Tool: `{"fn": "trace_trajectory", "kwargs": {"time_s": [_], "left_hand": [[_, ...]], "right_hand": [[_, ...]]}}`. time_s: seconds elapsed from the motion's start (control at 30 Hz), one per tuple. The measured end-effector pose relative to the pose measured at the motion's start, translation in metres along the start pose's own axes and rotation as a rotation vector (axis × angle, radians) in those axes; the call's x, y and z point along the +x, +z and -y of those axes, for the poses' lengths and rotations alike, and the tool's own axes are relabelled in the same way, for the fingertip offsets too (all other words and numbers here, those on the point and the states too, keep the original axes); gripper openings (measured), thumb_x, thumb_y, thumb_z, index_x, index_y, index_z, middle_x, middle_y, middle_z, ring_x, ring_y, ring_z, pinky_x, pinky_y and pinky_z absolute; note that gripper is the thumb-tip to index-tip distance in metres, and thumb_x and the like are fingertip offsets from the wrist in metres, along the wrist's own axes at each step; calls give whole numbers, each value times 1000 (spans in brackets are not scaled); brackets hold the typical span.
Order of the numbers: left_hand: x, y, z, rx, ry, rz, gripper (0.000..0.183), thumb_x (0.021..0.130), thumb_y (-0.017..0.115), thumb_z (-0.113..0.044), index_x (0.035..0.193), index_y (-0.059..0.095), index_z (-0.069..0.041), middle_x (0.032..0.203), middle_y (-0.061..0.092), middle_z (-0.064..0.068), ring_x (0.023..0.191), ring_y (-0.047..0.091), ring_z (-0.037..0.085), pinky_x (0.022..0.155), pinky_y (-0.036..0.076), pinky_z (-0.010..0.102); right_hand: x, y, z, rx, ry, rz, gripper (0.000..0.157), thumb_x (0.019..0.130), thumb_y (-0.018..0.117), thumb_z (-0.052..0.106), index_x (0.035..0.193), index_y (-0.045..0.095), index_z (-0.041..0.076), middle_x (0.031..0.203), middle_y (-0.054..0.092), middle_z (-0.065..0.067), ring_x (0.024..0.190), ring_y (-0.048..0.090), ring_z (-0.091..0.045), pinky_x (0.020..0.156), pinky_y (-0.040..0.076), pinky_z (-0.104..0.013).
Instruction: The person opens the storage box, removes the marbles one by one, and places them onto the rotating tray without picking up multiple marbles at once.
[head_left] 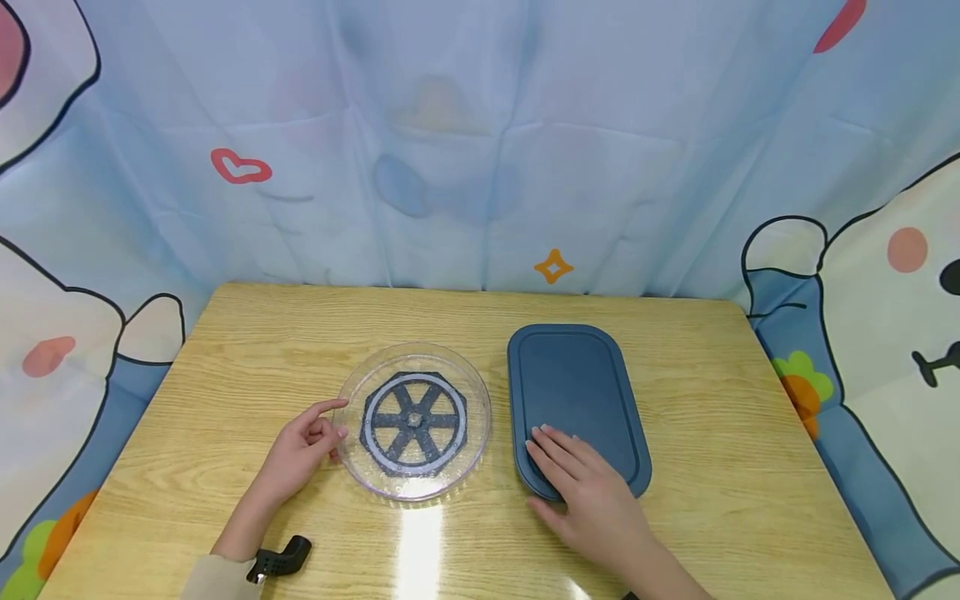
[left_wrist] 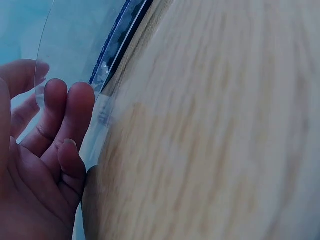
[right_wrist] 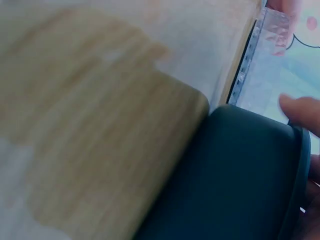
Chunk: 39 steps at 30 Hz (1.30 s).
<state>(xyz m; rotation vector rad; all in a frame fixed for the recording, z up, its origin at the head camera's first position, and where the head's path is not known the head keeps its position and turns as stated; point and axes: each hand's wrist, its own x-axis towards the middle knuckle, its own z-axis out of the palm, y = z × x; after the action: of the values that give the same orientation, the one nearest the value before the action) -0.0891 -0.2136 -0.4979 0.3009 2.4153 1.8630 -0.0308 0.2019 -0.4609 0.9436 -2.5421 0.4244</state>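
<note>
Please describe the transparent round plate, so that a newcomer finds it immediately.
On the pale wooden table, left of the dark blue rectangular box, lies the transparent round plate by the left hand. Unlike the box, it shows a dark six-spoked shape.

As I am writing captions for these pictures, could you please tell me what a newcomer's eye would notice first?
Most likely the clear round dish, left of centre on the wooden table in the head view, with a dark spoked wheel shape in its middle and the left hand at its rim. Next, perhaps, the dark blue box to its right, with the right hand laid across its near end.
</note>
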Motion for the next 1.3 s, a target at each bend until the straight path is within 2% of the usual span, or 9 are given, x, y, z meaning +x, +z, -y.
{"fn": "trace_trajectory", "kwargs": {"time_s": [0.17, 0.5, 0.77, 1.3], "left_hand": [[0, 0, 2, 10, -11, -7, 41, 98, 63, -4, 137, 54, 0, 71, 59, 9, 60, 61, 25, 58, 53, 31], [0, 0, 5, 23, -1, -9, 42, 97, 62, -2, 138, 52, 2, 70, 58, 11, 59, 59, 26, 57, 50, 31], [0, 0, 4, 20, -19, -6, 41, 97, 63, -3, 137, 53, 0, 70, 58, 9, 59, 60, 25, 57, 51, 31], [1, 1, 3, 19, -30, -11, 42, 97, 63, -3, 137, 52, 1, 70, 58, 11, 59, 59, 25, 55, 49, 31]], "right_hand": [[-1, 4, 0, -12, 6, -1, 74, 67, 91, 23, 133, 63, 4, 142, 56, -11, 130, 52, -29, 95, 50, -56], [-1, 5, 2, 9, 40, -17, 70, 68, 91, 26, 130, 66, 5, 141, 57, -8, 132, 51, -26, 97, 48, -56], [-1, 3, 3, 34, 56, -6, 67, 70, 90, 28, 129, 67, 5, 141, 57, -7, 131, 52, -25, 99, 47, -54], [0, 0, 7, 71, 83, -10, 62, 73, 88, 25, 127, 68, 4, 141, 57, -7, 131, 52, -25, 98, 47, -56]]}}
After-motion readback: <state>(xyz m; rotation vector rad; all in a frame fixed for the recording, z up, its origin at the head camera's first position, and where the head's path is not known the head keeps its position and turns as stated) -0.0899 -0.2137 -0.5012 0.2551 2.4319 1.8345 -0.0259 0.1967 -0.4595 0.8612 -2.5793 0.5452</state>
